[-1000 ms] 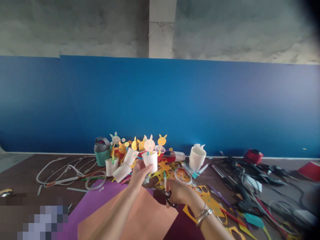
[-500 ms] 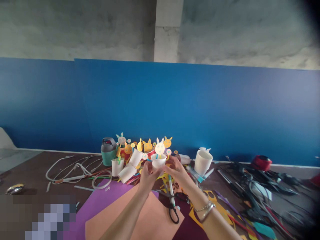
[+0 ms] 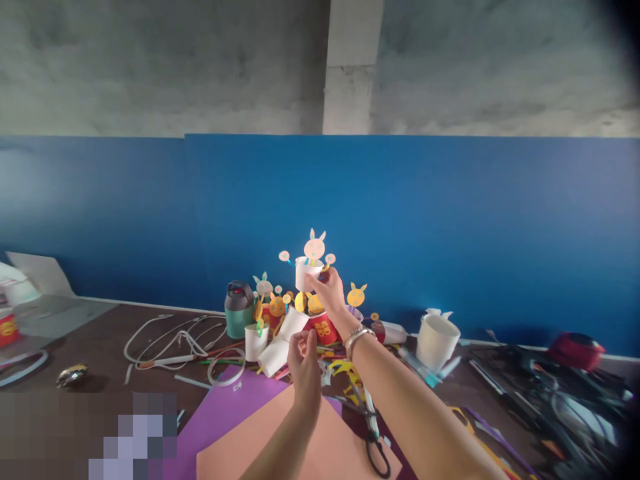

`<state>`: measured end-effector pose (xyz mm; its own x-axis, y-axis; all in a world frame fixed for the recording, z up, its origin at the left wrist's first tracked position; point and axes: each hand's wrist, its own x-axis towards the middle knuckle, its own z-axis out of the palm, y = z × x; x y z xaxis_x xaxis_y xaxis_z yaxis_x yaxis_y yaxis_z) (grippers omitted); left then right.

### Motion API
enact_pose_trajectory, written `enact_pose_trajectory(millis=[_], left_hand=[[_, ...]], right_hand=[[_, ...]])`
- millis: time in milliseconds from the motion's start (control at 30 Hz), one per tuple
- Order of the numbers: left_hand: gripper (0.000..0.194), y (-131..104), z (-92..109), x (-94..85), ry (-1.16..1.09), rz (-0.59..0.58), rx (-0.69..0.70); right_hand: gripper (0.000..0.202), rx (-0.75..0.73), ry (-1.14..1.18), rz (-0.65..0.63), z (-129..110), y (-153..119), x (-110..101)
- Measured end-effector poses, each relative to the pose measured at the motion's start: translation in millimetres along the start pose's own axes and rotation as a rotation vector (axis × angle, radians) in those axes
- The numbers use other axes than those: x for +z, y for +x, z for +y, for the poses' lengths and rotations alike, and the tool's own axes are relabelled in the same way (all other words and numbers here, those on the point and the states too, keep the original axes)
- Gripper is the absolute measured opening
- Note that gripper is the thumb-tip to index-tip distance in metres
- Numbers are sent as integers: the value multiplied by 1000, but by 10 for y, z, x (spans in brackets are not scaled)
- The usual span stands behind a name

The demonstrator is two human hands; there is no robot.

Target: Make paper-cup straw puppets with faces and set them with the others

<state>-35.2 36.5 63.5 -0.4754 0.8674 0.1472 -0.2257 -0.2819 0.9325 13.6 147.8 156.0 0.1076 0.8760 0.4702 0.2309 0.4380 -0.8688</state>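
My right hand (image 3: 329, 291) grips a white paper cup (image 3: 306, 275) by its right side, raised in front of the blue panel. A pale rabbit face (image 3: 315, 249) stands up from the cup, with a small round disc on a strip at each side. Lower down, my left hand (image 3: 304, 360) has its fingers curled, with nothing seen in them. It is over the front of a cluster of cups, near two tipped white cups (image 3: 275, 355). Behind it stands a red cup (image 3: 324, 328) with yellow animal faces around it.
A green and grey container (image 3: 239, 312) and white cables (image 3: 165, 357) lie left. Purple (image 3: 227, 393) and peach sheets (image 3: 250, 433) cover the front, with black-handled scissors (image 3: 377, 457). A large white cup (image 3: 437, 341) stands right, near tangled black cables and a red object (image 3: 575, 351).
My right hand has lifted the rabbit cup upward. My left hand has let go of it and is lower, with curled fingers. The view has shifted left.
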Motion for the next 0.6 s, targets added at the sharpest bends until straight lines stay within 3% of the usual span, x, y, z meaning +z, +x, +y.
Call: enact_pose_trajectory(millis=[133,267,433,600], left_hand=[[31,42,45,-39,9,117,64],[28,71,66,-57,-54,166,31],[25,94,81,-50,-104,198,-2],[21,125,121,-55,-151,209,-5]], right_hand=[[38,-24,-111,-31,-8,140,388],[34,-3,-257,-76,113,102,606],[38,35,-381,-102,222,66,665],[20,-2,-373,-111,202,81,598]])
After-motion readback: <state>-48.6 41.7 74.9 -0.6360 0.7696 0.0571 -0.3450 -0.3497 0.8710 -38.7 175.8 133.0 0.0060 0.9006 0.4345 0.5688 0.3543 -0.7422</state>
